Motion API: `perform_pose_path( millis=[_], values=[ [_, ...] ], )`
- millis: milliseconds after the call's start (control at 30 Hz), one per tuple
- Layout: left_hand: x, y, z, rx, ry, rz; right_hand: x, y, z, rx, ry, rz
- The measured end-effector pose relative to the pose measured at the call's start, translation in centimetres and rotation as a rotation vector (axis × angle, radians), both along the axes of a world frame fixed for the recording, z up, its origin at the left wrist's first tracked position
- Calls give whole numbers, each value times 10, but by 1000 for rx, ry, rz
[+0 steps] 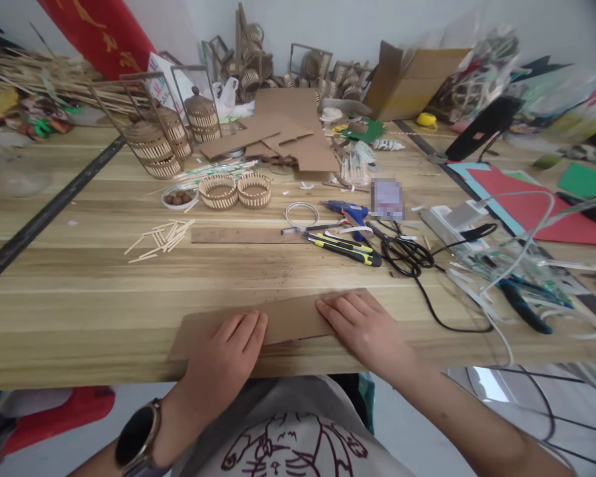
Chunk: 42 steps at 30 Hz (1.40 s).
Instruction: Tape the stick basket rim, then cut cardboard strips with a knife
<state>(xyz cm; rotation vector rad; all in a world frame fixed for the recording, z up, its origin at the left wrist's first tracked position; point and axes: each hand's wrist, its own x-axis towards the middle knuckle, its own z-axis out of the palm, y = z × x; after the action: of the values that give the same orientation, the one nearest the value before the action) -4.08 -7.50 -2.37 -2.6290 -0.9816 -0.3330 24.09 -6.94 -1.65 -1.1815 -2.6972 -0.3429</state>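
Note:
A brown cardboard strip [295, 319] lies along the front edge of the wooden table. My left hand [227, 354] holds it left of the middle, fingers together on top and the thumb hidden. Near its right end, my right hand [366, 330] grips the same strip from above, its thumb also out of sight. Beyond the hands is another long cardboard strip [243, 236], with a yellow-and-black utility knife [345, 249] and a pen [298, 230] over its right end. Short wooden sticks [163, 237] lie loosely to the left.
A blue glue gun [347, 211] and its black cable [410, 255] are right of centre. Two round slatted baskets [255, 192] stand beside a bowl of brown balls [179, 197]. Cardboard sheets [288, 116] and lidded lanterns [151, 146] are farther back. Pliers [524, 308] and a power strip [449, 224] are right.

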Motion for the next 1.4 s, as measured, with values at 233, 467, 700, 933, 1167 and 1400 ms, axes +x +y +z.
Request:
perform_pose_path(
  millis=[233,467,700,933,1167,1400],
  values=[
    [1,-1,-3,-3,-4,-3,2,0,-3,-11,19,9],
    [-4,5,-1,-103,63,-18,2,8,2,-46,47,25],
    [0,9,0,-84,31,-18,4,13,4,-84,51,36],
    [-21,-1,4,-53,132,98,7,13,4,-99,53,55],
    [-33,3,6,-70,152,114,11,18,7,-111,13,72],
    [-28,15,25,-251,187,155,8,31,15,-137,41,108]
  ],
)
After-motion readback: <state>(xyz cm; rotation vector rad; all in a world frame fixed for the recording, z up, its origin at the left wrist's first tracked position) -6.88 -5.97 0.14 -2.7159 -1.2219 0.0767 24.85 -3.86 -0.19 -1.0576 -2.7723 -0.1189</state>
